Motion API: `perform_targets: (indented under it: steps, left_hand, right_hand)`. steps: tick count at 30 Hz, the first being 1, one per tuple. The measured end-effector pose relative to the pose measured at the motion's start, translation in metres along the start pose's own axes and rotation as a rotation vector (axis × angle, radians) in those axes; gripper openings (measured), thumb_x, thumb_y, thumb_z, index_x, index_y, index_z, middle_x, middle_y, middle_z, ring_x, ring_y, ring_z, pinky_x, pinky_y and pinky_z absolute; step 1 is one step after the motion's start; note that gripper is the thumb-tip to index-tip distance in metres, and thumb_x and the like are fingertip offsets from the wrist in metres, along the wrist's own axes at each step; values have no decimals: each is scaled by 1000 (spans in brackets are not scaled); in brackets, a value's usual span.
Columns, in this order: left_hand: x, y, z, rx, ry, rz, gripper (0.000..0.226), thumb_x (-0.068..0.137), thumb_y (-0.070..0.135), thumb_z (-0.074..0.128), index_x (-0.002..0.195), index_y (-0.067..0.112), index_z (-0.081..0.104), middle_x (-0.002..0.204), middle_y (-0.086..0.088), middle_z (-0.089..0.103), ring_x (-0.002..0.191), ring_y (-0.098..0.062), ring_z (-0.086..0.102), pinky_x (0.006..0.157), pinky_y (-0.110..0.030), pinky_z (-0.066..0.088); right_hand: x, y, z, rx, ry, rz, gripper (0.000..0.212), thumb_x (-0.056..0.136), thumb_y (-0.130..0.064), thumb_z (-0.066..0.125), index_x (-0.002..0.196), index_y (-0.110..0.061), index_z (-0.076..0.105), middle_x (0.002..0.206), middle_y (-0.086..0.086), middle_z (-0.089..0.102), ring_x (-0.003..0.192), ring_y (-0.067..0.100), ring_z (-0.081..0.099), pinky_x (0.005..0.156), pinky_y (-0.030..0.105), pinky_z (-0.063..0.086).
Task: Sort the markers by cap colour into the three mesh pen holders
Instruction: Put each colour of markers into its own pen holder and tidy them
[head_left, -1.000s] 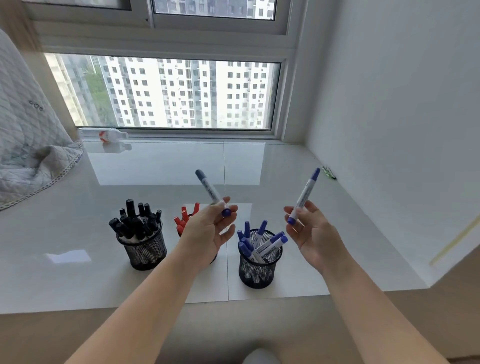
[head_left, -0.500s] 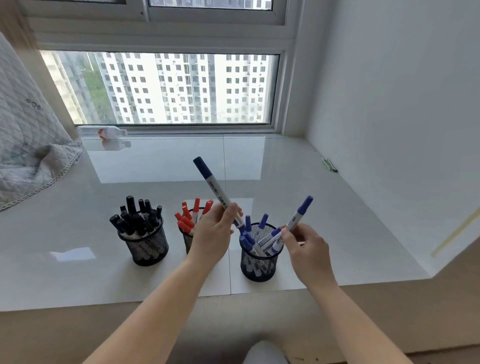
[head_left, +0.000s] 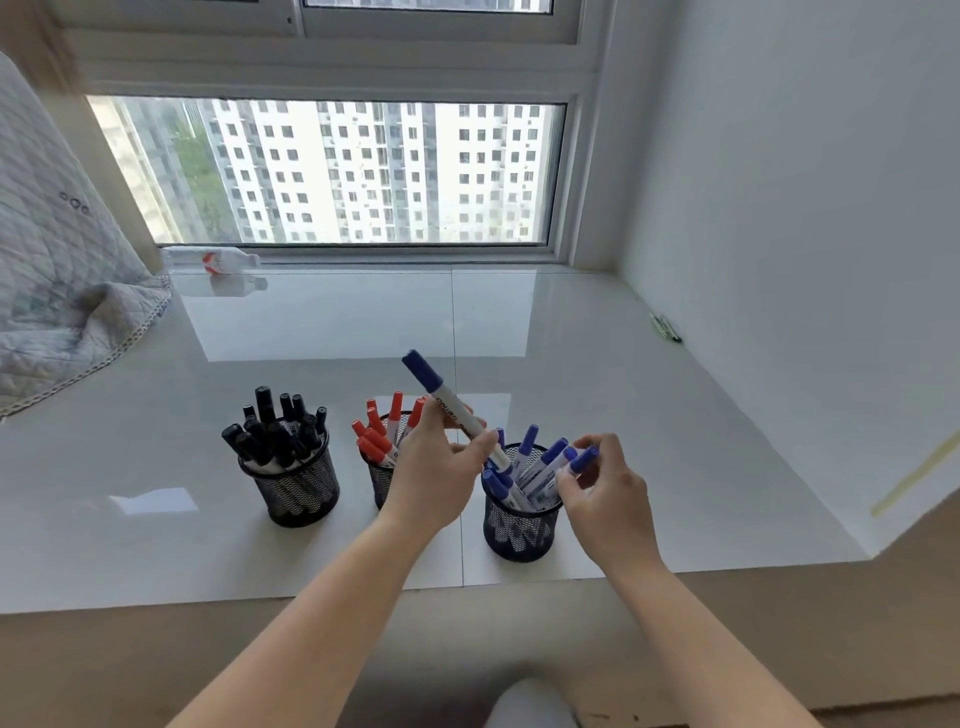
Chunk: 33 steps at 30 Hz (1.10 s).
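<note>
Three black mesh pen holders stand in a row on the glossy white sill. The left holder (head_left: 298, 491) is full of black-capped markers, the middle holder (head_left: 378, 480) has red-capped ones, and the right holder (head_left: 517, 525) has several blue-capped ones. My left hand (head_left: 434, 470) pinches a blue-capped marker (head_left: 447, 402) by its barrel, cap up and tilted left, its lower end over the right holder's rim. My right hand (head_left: 605, 486) pinches another blue-capped marker (head_left: 582, 460), whose lower part sits inside the right holder.
A plastic bottle (head_left: 210, 260) lies by the window at the back left. A quilted blanket (head_left: 57, 291) drapes over the sill's left side. A small dark object (head_left: 665, 327) lies against the right wall. The sill's front edge (head_left: 467, 592) runs just before the holders.
Both hands have come down and inward from holding the markers up. The right hand's marker has dropped into the blue holder, and the left hand's marker has lowered toward its rim.
</note>
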<state>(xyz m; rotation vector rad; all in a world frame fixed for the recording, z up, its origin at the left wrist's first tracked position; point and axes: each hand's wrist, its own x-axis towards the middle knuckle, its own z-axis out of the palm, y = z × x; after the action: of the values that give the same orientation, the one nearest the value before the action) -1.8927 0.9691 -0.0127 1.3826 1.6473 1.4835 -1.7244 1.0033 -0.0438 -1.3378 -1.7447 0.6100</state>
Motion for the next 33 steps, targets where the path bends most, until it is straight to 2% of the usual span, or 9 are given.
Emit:
perform_targets:
  steps: [5, 9, 12, 17, 19, 21, 27, 30, 33]
  left_hand:
    - [-3, -1, 7, -80, 2, -5, 13, 94, 29, 48, 82, 27, 49, 81, 6, 61, 70, -8, 69, 58, -20, 56]
    - [-5, -5, 13, -109, 11, -15, 11, 93, 25, 53, 82, 27, 55, 81, 4, 63, 79, -18, 70, 65, -30, 59]
    - [-5, -9, 14, 16, 26, 13, 5, 89, 25, 59, 92, 24, 55, 85, 8, 66, 81, -10, 68, 68, -28, 58]
    - [-9, -6, 16, 68, 114, 77, 50, 79, 15, 72, 113, 30, 38, 100, 9, 61, 70, -1, 67, 59, -21, 57]
    - [-12, -3, 17, 60, 114, 129, 82, 77, 12, 73, 129, 48, 21, 103, 14, 56, 68, 0, 67, 60, -20, 57]
    - [-12, -2, 17, 98, 118, 184, 99, 76, 11, 74, 129, 61, 7, 101, 13, 55, 68, -2, 68, 61, -19, 57]
    - [-13, -5, 19, 147, 72, 219, 62, 85, 16, 65, 119, 53, 28, 90, 12, 62, 65, -3, 67, 62, -37, 59]
    - [-18, -10, 22, 148, 59, 221, 49, 88, 23, 60, 105, 60, 32, 90, 18, 65, 71, -3, 68, 60, -31, 58]
    - [-22, -15, 26, 157, 74, 213, 38, 86, 25, 63, 107, 50, 43, 87, 25, 64, 76, 0, 67, 64, -23, 58]
  right_hand:
    - [-1, 2, -2, -106, 98, -197, 21, 89, -13, 57, 108, -9, 49, 74, -7, 57, 60, 16, 53, 56, 28, 42]
    - [-3, 9, 1, -180, 32, -199, 11, 92, -16, 52, 100, -10, 56, 78, 0, 64, 64, 23, 56, 55, 30, 38]
    - [-3, 12, 2, -191, -20, -176, 15, 92, -18, 51, 97, -13, 65, 90, 3, 66, 79, 23, 60, 64, 31, 43]
    - [-1, 12, 0, -181, -55, -142, 13, 89, -20, 56, 91, -18, 69, 87, -4, 62, 67, 13, 56, 62, 26, 40]
    - [0, 13, -1, -141, -62, -111, 11, 88, -18, 57, 86, -19, 68, 84, -8, 58, 63, 7, 53, 62, 24, 39]
    - [1, 13, -2, -98, -73, -91, 10, 87, -17, 58, 82, -21, 67, 82, -11, 56, 63, 5, 54, 62, 21, 39]
    - [3, 12, -6, 7, -98, -28, 21, 87, -18, 58, 73, -34, 55, 79, -9, 64, 69, 3, 58, 60, 12, 40]
    - [6, 13, -7, 29, -96, 5, 15, 87, -19, 59, 75, -30, 59, 78, -5, 67, 70, 7, 61, 60, 16, 43]
    - [8, 13, -7, 24, -102, 10, 11, 85, -20, 59, 76, -26, 61, 77, -5, 67, 68, 7, 61, 60, 18, 44]
